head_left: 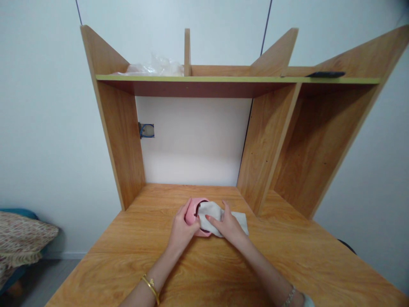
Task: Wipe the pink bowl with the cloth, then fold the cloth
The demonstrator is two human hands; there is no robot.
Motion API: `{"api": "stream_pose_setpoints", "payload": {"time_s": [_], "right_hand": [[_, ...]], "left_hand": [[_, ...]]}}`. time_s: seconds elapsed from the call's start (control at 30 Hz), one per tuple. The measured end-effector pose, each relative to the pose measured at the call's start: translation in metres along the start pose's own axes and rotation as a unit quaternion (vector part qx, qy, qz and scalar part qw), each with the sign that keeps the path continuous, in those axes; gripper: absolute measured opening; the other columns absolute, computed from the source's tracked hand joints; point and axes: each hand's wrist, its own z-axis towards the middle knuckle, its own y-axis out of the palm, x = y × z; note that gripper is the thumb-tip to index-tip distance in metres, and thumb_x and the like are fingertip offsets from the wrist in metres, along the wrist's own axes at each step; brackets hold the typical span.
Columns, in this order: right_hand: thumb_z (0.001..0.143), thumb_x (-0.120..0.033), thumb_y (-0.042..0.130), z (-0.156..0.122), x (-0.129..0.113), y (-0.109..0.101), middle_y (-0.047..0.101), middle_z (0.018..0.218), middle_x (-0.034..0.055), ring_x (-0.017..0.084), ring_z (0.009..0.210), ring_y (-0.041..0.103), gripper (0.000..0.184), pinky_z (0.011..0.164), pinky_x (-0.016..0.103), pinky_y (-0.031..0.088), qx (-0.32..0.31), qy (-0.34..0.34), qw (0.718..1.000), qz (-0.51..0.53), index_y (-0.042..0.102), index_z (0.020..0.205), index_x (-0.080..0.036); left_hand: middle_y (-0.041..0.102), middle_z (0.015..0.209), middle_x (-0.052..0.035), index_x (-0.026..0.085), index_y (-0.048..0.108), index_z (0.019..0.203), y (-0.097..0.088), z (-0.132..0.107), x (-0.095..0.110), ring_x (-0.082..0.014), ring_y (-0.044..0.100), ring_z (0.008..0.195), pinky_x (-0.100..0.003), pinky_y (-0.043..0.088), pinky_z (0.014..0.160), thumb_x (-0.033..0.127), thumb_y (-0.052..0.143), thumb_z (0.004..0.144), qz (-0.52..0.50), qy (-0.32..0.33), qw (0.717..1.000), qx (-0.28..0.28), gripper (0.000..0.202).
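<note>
A glossy pink case with a dark-edged opening lies on the desk in front of me. My left hand is wrapped round its left side, thumb at the near edge of the opening. A pale grey cloth bulges at that opening, and its flatter end stretches to the right over the desk. My right hand has the cloth between thumb and fingers. How much of the cloth lies inside the case is hidden.
The wooden desk carries a shelf unit with upright dividers. Clear plastic bags and a flat dark object rest on its upper shelf. An uncovered wall box shows blue wire. A patterned cloth lies at far left.
</note>
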Motion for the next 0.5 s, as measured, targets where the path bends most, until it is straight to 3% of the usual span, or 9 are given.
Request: {"api": "stream_pose_setpoints", "payload": {"time_s": [0.1,0.23,0.5], "right_hand": [[0.066,-0.039,0.059,0.0,0.002,0.007,0.058,0.106,0.0175,0.025,0.097,0.057,0.083,0.074,0.033,0.044,-0.004,0.008,1.0,0.029,0.019,0.131,-0.007],[0.067,-0.031,0.056,0.0,0.006,0.012,0.06,0.103,0.0111,0.022,0.095,0.058,0.071,0.074,0.031,0.044,0.005,-0.018,0.998,0.06,0.027,0.129,-0.014],[0.072,-0.026,0.049,-0.002,0.008,0.007,0.065,0.077,0.005,0.02,0.07,0.061,0.06,0.062,0.027,0.044,0.006,-0.04,0.998,0.041,0.032,0.128,-0.014]], "left_hand": [[0.056,0.117,-0.0078,0.017,0.05,0.12,0.001,-0.005,0.008,-0.0231,0.049,0.107,-0.034,0.033,0.097,0.014,0.062,0.059,0.042,0.047,0.998,-0.021,0.062],[0.056,0.117,-0.007,0.019,0.052,0.119,0.001,-0.01,0.012,-0.0247,0.048,0.109,-0.036,0.032,0.099,0.018,0.062,0.059,0.059,0.074,0.994,-0.058,0.061],[0.05,0.125,-0.0065,0.023,0.051,0.12,-0.002,-0.013,0.016,-0.0267,0.043,0.116,-0.038,0.028,0.102,0.017,0.065,0.054,0.11,0.098,0.983,-0.108,0.068]]}}
